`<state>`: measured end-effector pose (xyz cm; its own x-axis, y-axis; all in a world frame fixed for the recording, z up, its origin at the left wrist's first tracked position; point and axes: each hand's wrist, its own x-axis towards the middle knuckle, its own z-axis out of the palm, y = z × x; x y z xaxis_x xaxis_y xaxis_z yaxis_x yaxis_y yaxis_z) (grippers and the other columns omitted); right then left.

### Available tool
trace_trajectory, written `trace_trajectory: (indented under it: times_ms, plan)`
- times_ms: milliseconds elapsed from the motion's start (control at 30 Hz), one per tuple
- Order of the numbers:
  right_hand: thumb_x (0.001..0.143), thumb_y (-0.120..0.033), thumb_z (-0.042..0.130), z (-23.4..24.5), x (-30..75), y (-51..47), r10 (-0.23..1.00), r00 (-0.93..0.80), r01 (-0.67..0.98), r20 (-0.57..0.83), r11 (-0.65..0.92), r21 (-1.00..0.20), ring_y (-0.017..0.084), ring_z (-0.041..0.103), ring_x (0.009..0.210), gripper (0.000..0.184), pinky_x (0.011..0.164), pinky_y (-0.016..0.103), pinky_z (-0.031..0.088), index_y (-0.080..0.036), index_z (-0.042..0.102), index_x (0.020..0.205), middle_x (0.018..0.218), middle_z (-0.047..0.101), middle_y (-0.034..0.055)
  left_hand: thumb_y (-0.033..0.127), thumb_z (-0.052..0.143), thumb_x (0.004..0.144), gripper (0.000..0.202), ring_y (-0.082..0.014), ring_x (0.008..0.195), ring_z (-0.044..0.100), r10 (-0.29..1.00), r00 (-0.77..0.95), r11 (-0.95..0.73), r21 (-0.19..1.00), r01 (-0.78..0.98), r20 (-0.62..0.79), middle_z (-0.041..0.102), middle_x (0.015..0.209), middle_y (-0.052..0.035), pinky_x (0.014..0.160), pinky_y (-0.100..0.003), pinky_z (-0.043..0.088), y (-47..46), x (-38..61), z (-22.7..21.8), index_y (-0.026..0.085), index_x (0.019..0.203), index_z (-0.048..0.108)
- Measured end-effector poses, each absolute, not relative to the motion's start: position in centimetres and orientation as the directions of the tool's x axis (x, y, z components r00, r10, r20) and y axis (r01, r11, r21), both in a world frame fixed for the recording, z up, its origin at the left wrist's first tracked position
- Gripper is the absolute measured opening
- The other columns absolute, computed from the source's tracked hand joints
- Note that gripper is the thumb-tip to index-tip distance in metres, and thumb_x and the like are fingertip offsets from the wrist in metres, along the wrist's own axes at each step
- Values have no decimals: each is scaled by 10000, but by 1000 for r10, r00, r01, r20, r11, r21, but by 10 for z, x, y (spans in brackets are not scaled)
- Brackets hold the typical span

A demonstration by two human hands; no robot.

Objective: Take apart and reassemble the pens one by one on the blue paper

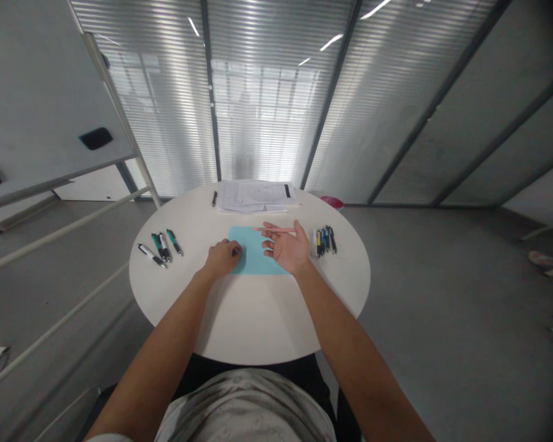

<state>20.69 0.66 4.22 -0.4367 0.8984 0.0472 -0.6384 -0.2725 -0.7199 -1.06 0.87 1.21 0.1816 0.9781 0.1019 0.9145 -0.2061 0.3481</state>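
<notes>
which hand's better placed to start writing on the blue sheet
Probably the right hand: it holds the pink pen over the far edge of the blue sheet. The left hand rests curled on the sheet's left edge, better suited to steadying it.

Round white table [258, 331] on grey floor [442, 294], whiteboard [37, 92] left, blinded glass walls [267, 110] behind.

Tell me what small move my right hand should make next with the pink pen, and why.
Probably roll the pink pen into a writing grip in the right hand, tip toward the blue sheet. It now lies sideways across the fingers above the sheet, while the curled left hand rests on the sheet's left edge, seemingly steadying it.
</notes>
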Motion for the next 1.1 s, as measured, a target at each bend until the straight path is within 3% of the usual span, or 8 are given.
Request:
trace_trajectory:
  times_ms: [100, 233, 433, 633, 733, 867, 1000, 1100]
  plan:
    - [828, -769, 174, 45, 206, 3, 858, -508, -634, 79, -310, -709, 235, 643, 785, 784, 608, 362, 523, -170, 575, 1136, 1049, 677, 123, 334, 463, 855, 284, -234, 960, 607, 978, 176, -204, 338, 919, 111, 637, 1034, -74, 876, -386, 439, 9, -11, 11, 268, 1040, 668]
    - [776, -838, 60, 47, 203, 2, 844, -532, -593, 62, -319, -739, 261, 654, 848, 918, 660, 397, 530, -169, 579, 1130, 1135, 654, 145, 348, 454, 859, 288, -234, 960, 604, 978, 177, -205, 333, 920, 115, 633, 1034, -74, 880, -385, 433, 10, -11, 9, 270, 1040, 665]
    - [737, -876, 85, 43, 195, 6, 939, -341, -485, -37, -210, -849, 226, 644, 702, 885, 575, 339, 500, -200, 608, 967, 861, 680, 104, 330, 461, 855, 279, -246, 971, 603, 978, 179, -205, 347, 915, 106, 633, 1051, -80, 888, -411, 429, 9, -11, 12, 266, 1036, 664]
    - [724, -884, 83, 42, 193, 8, 979, -199, -447, -44, -131, -885, 185, 586, 601, 788, 499, 273, 453, -250, 541, 819, 643, 573, 13, 325, 466, 851, 279, -244, 985, 601, 979, 179, -201, 344, 917, 95, 636, 1052, -74, 895, -402, 428, 9, -10, 13, 270, 1039, 665]
    - [765, -848, 193, 43, 195, 6, 976, -218, -474, -12, -117, -873, 180, 583, 604, 722, 513, 278, 458, -241, 566, 874, 694, 599, 26, 331, 465, 855, 281, -239, 983, 600, 980, 176, -198, 338, 920, 94, 638, 1054, -78, 893, -386, 428, 9, -10, 13, 266, 1038, 668]
    - [859, -661, 342, 45, 197, 2, 956, -288, -519, 61, -102, -848, 181, 625, 715, 538, 581, 291, 490, -230, 594, 1060, 928, 668, 59, 335, 473, 855, 276, -238, 976, 601, 980, 175, -197, 341, 919, 93, 638, 1048, -81, 890, -385, 430, 9, -10, 13, 262, 1035, 668]
    - [859, -510, 390, 46, 199, 0, 941, -319, -536, 111, -82, -840, 199, 651, 814, 444, 615, 307, 513, -226, 576, 1145, 1098, 662, 76, 320, 463, 856, 276, -237, 958, 603, 979, 177, -203, 344, 917, 104, 637, 1038, -77, 880, -397, 433, 9, -10, 13, 266, 1033, 667]
    - [845, -489, 395, 43, 198, 3, 953, -290, -496, 83, -75, -865, 191, 655, 782, 422, 593, 300, 515, -233, 587, 1121, 1089, 665, 69, 325, 464, 858, 279, -239, 964, 601, 980, 175, -195, 344, 919, 90, 637, 1045, -80, 884, -394, 429, 9, -10, 14, 261, 1038, 667]
